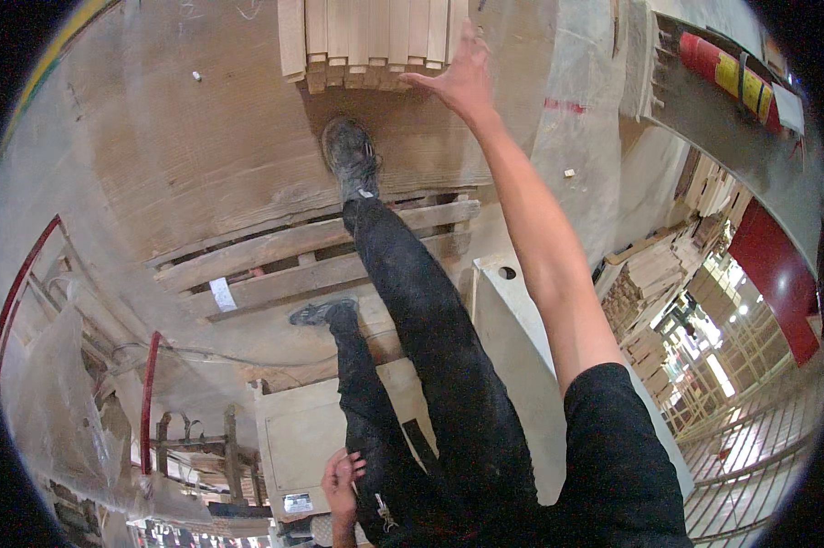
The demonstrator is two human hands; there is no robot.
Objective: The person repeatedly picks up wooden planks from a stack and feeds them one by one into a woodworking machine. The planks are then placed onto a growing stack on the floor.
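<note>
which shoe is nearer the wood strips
The upper shoe, on the brown surface just short of the wood strips by the right hand; the other shoe is lower in view, beyond the pallet slats.

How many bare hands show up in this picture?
2. The right hand is spread at the near right corner of the stacked wooden strips; the left hand is lower, beside the left leg.

The person wears a black top whose short sleeve (pixel 604 425) ends above the elbow, leaving the right forearm (pixel 544 242) bare down to the right hand (pixel 464 80); the left hand (pixel 341 479) is bare too. The long trousers (pixel 430 320) are black and loose, with a small whitish marking (pixel 384 513) high on the left leg. The laced right shoe (pixel 348 151) and the left shoe (pixel 316 313) are dark grey.
</note>
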